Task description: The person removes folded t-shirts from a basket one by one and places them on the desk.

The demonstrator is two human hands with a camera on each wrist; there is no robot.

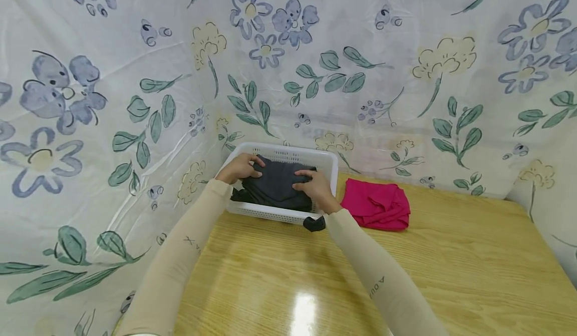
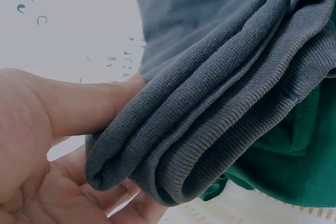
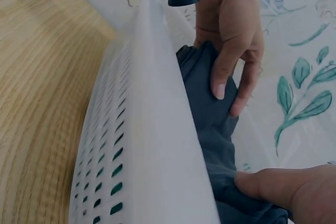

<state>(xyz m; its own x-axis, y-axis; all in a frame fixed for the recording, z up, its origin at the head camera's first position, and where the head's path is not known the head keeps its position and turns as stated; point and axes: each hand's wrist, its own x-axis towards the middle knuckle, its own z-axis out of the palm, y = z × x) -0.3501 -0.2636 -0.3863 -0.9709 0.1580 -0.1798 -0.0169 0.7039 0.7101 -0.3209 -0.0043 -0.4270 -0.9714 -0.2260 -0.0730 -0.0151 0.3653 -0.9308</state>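
A folded dark grey garment (image 1: 281, 183) with ribbed edges lies in a white perforated plastic basket (image 1: 270, 215). My left hand (image 1: 243, 168) holds its left end, the thumb on top and the fingers beneath the folded layers in the left wrist view. At the opposite end my right hand (image 1: 315, 188) grips the garment; in the right wrist view its thumb (image 3: 278, 184) presses the cloth and the other fingers are hidden. Green cloth (image 2: 299, 166) shows below the grey layers in the left wrist view.
A folded bright pink cloth (image 1: 376, 203) lies on the wooden table (image 1: 270, 266), just right of the basket. Flower-printed sheeting (image 1: 387, 110) hangs close behind the basket and along its left side. A small black device (image 1: 314, 224) sits at my right wrist, by the basket's front rim.
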